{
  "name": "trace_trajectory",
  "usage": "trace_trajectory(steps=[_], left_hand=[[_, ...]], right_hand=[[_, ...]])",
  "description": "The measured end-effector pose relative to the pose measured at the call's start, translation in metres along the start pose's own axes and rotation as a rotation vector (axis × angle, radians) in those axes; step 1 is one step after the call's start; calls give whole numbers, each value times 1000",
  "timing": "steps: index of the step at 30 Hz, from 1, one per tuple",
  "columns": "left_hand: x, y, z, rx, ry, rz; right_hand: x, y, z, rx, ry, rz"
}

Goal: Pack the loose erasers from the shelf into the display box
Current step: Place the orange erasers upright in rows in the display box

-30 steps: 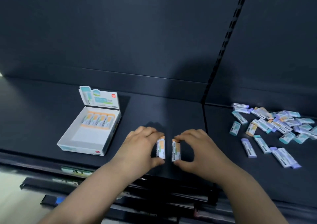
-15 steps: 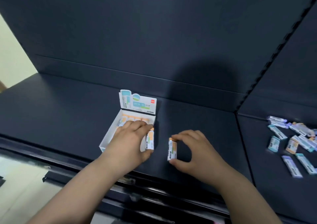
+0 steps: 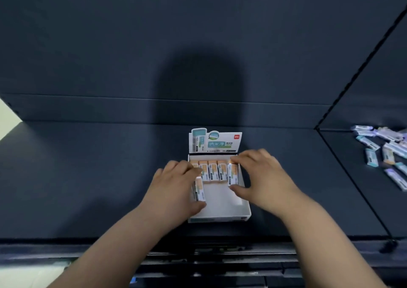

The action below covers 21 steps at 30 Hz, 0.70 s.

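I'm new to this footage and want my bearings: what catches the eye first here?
The white display box stands on the dark shelf, a row of orange-banded erasers along its back. Both hands are over it: the left hand pinches the left eraser by the box's left wall, the right hand pinches the right eraser at the row's right end. A pile of loose erasers lies far right.

White cardboard display box [image 3: 220, 219], its printed header card [image 3: 222, 142] faintly glossy, on a dark navy, smooth matt shelf [image 3: 88, 177]; orange-and-white paper-sleeved erasers [image 3: 212, 172] look slick, and pastel loose erasers [image 3: 372, 155] at the shelf's right edge glint.
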<state>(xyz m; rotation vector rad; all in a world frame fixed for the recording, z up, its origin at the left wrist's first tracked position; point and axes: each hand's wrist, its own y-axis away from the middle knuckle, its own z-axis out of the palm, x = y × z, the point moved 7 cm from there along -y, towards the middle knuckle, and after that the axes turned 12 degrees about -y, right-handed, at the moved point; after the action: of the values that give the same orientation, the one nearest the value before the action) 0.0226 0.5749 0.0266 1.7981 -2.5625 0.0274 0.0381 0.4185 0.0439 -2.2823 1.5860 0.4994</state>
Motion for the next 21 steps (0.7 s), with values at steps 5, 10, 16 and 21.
trace_trajectory(steps=[5,10,16,21], left_hand=[[1,-1,8,-36,-17,-12],[2,-1,13,-100,-43,-28],[9,-2,14,-166,-69,-18],[10,-2,19,-195,-105,-57]], right_hand=[[5,-20,10,-111,174,23],[10,-23,22,-78,237,6],[12,-25,32,-46,264,48],[9,-20,35,-28,304,65]])
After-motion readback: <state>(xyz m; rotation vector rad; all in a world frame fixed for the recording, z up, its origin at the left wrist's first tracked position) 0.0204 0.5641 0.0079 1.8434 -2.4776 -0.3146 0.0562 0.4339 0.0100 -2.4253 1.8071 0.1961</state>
